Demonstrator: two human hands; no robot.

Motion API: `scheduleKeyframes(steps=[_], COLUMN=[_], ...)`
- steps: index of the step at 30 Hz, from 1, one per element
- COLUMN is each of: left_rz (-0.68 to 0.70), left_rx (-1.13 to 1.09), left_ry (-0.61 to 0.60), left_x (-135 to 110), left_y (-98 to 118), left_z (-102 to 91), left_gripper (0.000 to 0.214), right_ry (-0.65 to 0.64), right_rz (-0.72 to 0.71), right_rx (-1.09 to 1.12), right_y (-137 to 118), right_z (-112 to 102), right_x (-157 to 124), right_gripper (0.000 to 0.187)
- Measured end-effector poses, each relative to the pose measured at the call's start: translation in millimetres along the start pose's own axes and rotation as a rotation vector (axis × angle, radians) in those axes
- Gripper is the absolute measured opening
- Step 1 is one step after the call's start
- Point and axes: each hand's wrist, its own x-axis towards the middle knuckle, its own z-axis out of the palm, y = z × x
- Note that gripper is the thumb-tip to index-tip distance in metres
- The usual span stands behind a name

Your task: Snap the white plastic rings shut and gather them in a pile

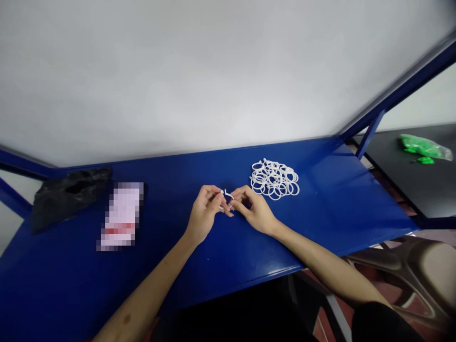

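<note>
1. Fingers first: both sets of fingertips are pinched shut on one small white plastic ring point(226, 194), held just above the table, roughly mid-table. It looks like an open clip-style ring, though it's too small to make out details.
2. The left hand point(204, 211) grips it from the left with thumb and forefinger, other fingers curled in. The right hand point(253, 209) does the same from the right, so the fingertips nearly meet.
3. Just beside the right hand, a bit further back, sits a loose pile of white rings point(274, 179), flat on the table.
4. The table point(338, 204) is glossy blue metal with a blue frame running up at the corners.
5. Over on the left lies a blurred-out white and red packet point(121, 216), and next to that a crumpled black plastic bag point(67, 192).
6. Both forearms are bare and come in from the bottom edge, angled toward each other.
7. Room-wise: plain white wall behind, a dark table point(402, 180) off to the right with a green bag point(423, 148) on it, and a brownish plastic chair point(409, 275) lower right.
</note>
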Motion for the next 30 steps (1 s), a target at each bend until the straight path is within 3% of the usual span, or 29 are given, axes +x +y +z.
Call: scheduleKeyframes(steps=[4, 9, 13, 16, 18, 20, 24, 26, 30], left_rz=[0.013, 0.117, 0.246, 0.401, 0.513, 0.585, 0.547, 0.498, 0.453], left_rx=[0.125, 0.388, 0.562, 0.734, 0.899, 1.082, 1.362, 1.424, 1.461], left_ry=[0.082, 0.159, 0.142, 0.085, 0.058, 0.039, 0.006, -0.007, -0.029], left_x=[0, -3, -5, -3, -1, 3, 10, 12, 13], left_y=[-4, -16, -12, -2, 2, 1, -12, -18, -20], left_z=[-0.6, -11.4, -13.3, -13.4, -16.0, -21.6, -35.3, -39.3, -40.0], left_gripper=[0.031, 0.024, 0.018, 0.016, 0.018, 0.024, 0.04, 0.048, 0.052], right_ry=[0.083, 0.014, -0.032, 0.003, 0.102, 0.285, 0.664, 0.732, 0.711], right_rz=[-0.109, -0.227, -0.324, -0.406, -0.444, -0.439, -0.286, -0.183, -0.08], right_rx=[-0.157, -0.243, -0.318, -0.406, -0.502, -0.624, -0.819, -0.876, -0.925], right_y=[0, 5, 4, 0, -6, -13, -11, 0, 25], right_z=[3, 3, 0, -7, -16, -31, -74, -97, -124], right_x=[-1, -5, -7, -3, 2, 8, 16, 17, 19], right_gripper=[0.011, 0.014, 0.014, 0.013, 0.014, 0.017, 0.019, 0.016, 0.012])
